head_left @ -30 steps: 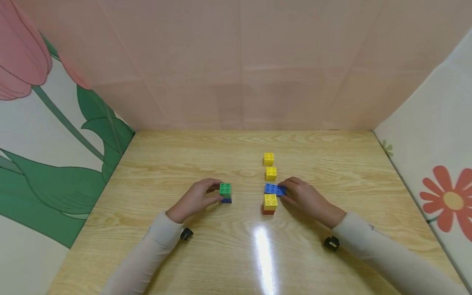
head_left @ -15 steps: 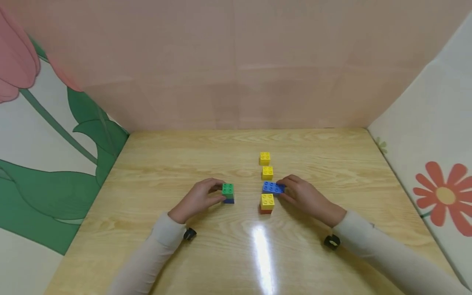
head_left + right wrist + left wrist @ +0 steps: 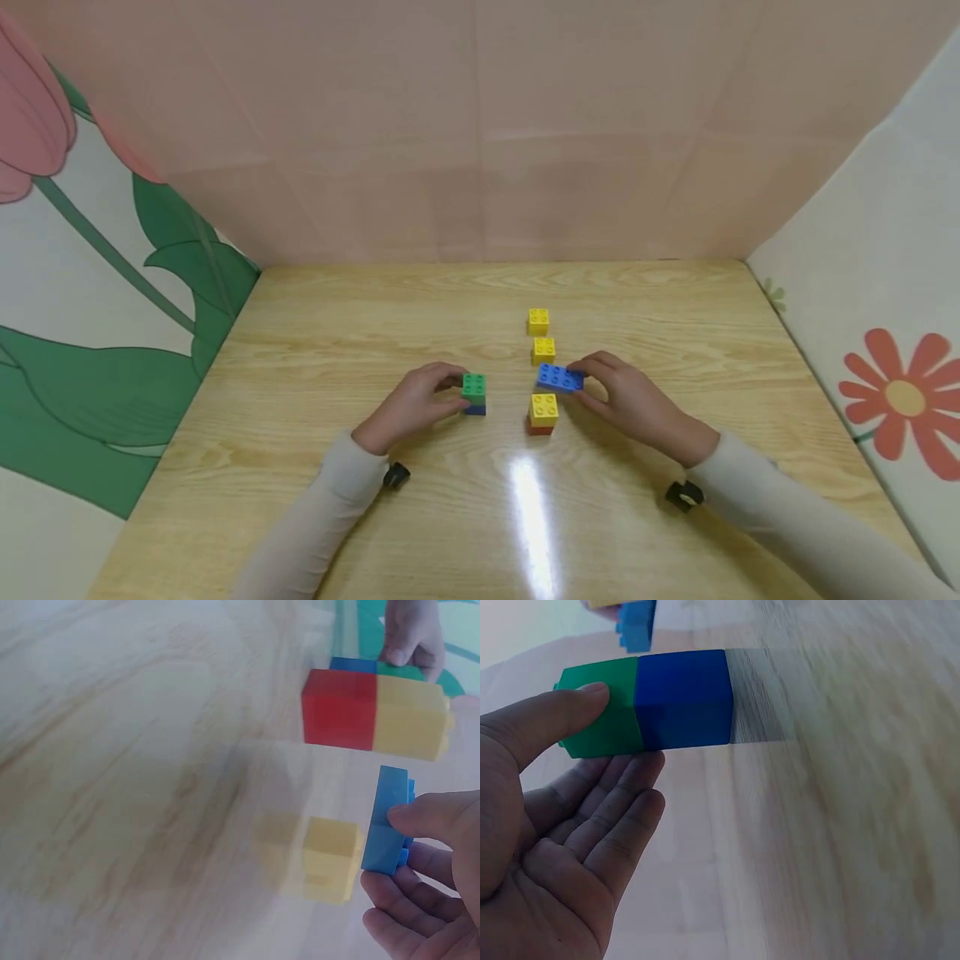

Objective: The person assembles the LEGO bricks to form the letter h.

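Observation:
My left hand (image 3: 411, 407) pinches a two-brick stack between thumb and fingers. A green brick (image 3: 604, 712) forms its top and a dark blue brick (image 3: 684, 701) its base, which stands on the table. In my right hand (image 3: 633, 404), thumb and fingers pinch one end of a long, flat blue brick (image 3: 559, 378). The right wrist view shows this blue brick (image 3: 387, 819) raised off the table. Just in front of it stands another stack, a yellow brick (image 3: 543, 410) on a red brick (image 3: 339, 710). Fingers partly hide the held bricks.
Two small yellow bricks stand behind the blue one: a nearer yellow brick (image 3: 543, 351) and a farther yellow brick (image 3: 538, 322). The wooden table (image 3: 360, 325) meets a pink back wall (image 3: 480, 167) and flower-patterned side panels.
My left hand has shifted a little right with the green and dark blue stack. My right hand has lifted the blue brick, which is turned slightly. The other bricks stay put.

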`<state>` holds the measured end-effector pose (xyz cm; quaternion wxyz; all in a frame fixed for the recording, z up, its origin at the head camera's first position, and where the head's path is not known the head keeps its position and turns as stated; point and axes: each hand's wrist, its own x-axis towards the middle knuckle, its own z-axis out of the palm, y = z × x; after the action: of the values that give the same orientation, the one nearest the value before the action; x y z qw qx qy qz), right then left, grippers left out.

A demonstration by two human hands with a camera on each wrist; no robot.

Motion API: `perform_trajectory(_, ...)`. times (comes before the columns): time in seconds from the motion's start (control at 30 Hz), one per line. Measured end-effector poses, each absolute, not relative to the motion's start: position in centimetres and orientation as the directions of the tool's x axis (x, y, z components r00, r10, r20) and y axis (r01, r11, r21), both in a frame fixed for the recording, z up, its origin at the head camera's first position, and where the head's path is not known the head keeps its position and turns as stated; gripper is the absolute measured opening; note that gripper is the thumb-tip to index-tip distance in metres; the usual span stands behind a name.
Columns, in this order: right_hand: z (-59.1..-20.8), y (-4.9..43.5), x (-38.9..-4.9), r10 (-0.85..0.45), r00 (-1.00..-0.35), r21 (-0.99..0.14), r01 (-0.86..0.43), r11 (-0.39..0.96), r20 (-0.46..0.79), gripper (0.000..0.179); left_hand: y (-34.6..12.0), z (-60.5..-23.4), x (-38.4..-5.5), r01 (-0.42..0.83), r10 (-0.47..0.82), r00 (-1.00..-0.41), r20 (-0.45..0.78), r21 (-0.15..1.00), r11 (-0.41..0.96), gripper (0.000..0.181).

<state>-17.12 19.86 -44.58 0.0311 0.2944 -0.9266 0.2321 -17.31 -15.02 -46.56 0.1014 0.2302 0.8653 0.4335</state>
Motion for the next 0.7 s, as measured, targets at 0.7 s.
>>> perform_trajectory(0.7, -42.7, 19.4, -16.1, -0.542, -0.781, -0.410, -0.624, 0.665, 0.311, 0.038, -12.7, -46.5, -16.8, 0.346, 0.545, -0.838, 0.017, 0.789, 0.508, 0.040)
